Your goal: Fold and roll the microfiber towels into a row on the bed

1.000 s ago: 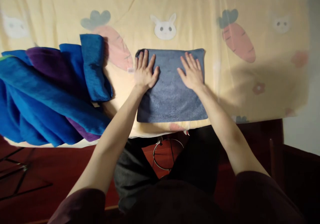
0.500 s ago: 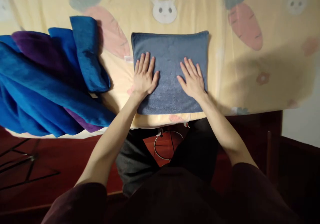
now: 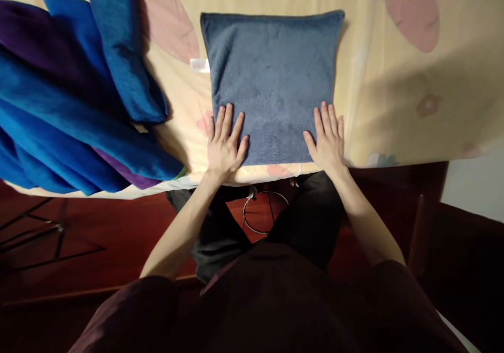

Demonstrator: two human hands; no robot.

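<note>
A grey-blue towel (image 3: 273, 74), folded into a square, lies flat on a yellow cloth printed with carrots (image 3: 394, 80). My left hand (image 3: 225, 145) rests flat on the towel's near left corner, fingers stretched out. Flat on the near right corner is my right hand (image 3: 326, 140), its fingers also extended. Neither hand holds anything.
A heap of bright blue and purple towels (image 3: 71, 95) covers the left part of the surface and hangs over its near edge. A small white tag (image 3: 199, 65) lies beside the folded towel. Below the edge are my dark trousers, a metal ring stand (image 3: 262, 214) and a red-brown floor.
Both hands have slid toward me over the towel, from its far edge down to its near corners. The view has moved closer and down.
</note>
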